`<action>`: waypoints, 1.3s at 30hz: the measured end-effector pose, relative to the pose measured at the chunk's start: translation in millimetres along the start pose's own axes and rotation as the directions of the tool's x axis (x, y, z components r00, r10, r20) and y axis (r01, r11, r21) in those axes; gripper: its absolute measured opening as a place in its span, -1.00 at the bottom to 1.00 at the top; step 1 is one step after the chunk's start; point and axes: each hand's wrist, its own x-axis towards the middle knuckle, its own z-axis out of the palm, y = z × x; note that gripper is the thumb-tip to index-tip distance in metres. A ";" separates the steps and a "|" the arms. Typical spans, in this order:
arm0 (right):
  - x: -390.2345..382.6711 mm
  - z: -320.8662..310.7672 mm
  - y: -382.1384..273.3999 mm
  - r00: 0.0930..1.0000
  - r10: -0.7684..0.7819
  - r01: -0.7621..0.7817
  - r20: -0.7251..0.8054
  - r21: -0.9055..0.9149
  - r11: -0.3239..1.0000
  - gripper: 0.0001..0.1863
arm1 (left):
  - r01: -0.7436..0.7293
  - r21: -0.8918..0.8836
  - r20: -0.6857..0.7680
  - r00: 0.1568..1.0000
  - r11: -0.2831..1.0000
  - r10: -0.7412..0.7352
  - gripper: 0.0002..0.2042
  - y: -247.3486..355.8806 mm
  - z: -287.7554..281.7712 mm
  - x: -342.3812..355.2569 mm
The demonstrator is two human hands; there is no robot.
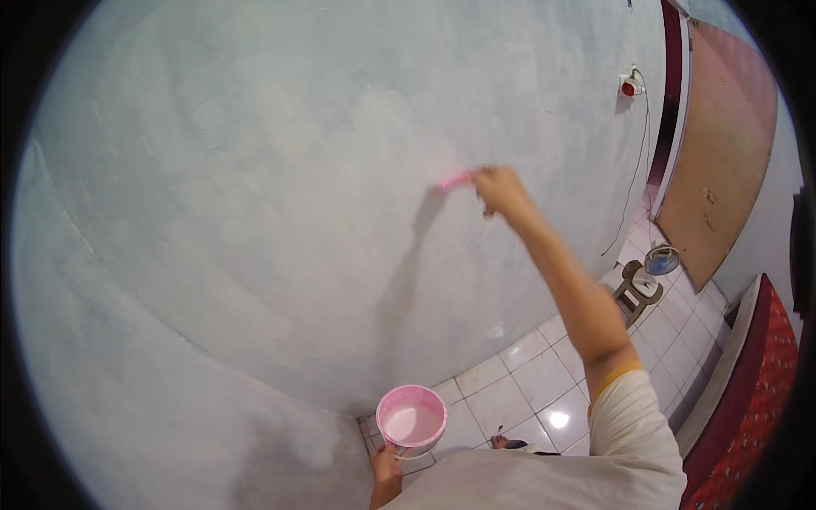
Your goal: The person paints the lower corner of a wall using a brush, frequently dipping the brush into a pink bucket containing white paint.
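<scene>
My right hand [503,194], at the end of a stretched arm, is closed on a paintbrush [456,180]. Its pink end meets the pale grey-blue wall [280,170], or is very near it; slight blur hides whether they touch. A faint pink tint shows on the wall just above the brush. Low in front of my body, my left hand [387,464] grips a bucket [411,416] by its near left side. Pale pink paint [410,423] lies inside it, and pink smears coat its inner wall.
A red plug sits in a wall socket [630,87], its cord hanging down the wall. A small fan [661,259] is by a dark stool [637,289]. Behind stands a brown door [718,144]. Red patterned fabric [756,408] lies at the right, beside white floor tiles [501,401].
</scene>
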 end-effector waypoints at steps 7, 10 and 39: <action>11.8 -27.8 -133.4 0.891 -0.379 0.437 -0.252 0.247 0.865 -0.57 | 0.001 0.069 0.044 0.999 0.998 -0.004 -0.69 -4.4 -17.0 1.4; 13.7 -9.2 -86.0 0.897 -0.363 0.425 -0.254 0.262 0.866 -0.58 | -0.016 0.043 -0.048 0.999 0.999 0.018 -0.68 0.8 -4.4 -13.5; 21.5 -83.6 -117.4 0.888 -0.385 0.451 -0.250 0.320 0.833 -0.63 | 0.003 0.033 0.049 0.999 0.999 -0.004 -0.70 -9.8 30.4 -15.0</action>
